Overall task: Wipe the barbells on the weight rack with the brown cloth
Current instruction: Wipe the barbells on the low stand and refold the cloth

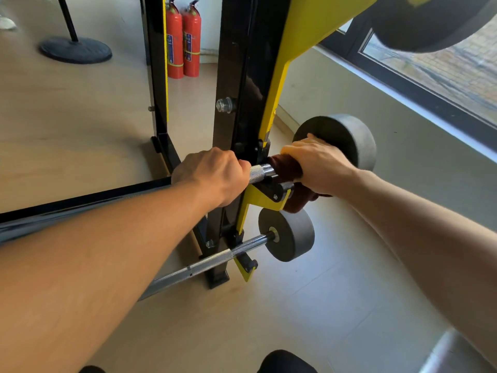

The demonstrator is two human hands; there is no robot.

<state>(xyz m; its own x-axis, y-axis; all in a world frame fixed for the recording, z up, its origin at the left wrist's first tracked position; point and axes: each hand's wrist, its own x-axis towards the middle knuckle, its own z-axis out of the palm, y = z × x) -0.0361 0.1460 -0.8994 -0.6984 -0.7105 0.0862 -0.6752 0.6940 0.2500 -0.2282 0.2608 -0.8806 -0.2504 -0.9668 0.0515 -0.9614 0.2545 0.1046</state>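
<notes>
both hands (212, 176) (320, 168) on barbell (262, 171) (right around brown cloth (289, 169))

The black and yellow weight rack (242, 76) stands on the pale floor (336, 305) and carries two barbells: one (262, 170) across its middle hook, another (215, 261) on the hook below. Behind the rack, two red extinguishers (183, 41) stand on the floor.

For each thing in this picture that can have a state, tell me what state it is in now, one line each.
Left hand: grips the bar of the upper barbell.
Right hand: holds the brown cloth wrapped round the same bar.
Upper barbell: resting on its rack hook.
Lower barbell: resting on its hook, untouched.
Weight rack: upright.
Fire extinguishers: standing on the floor.
</notes>
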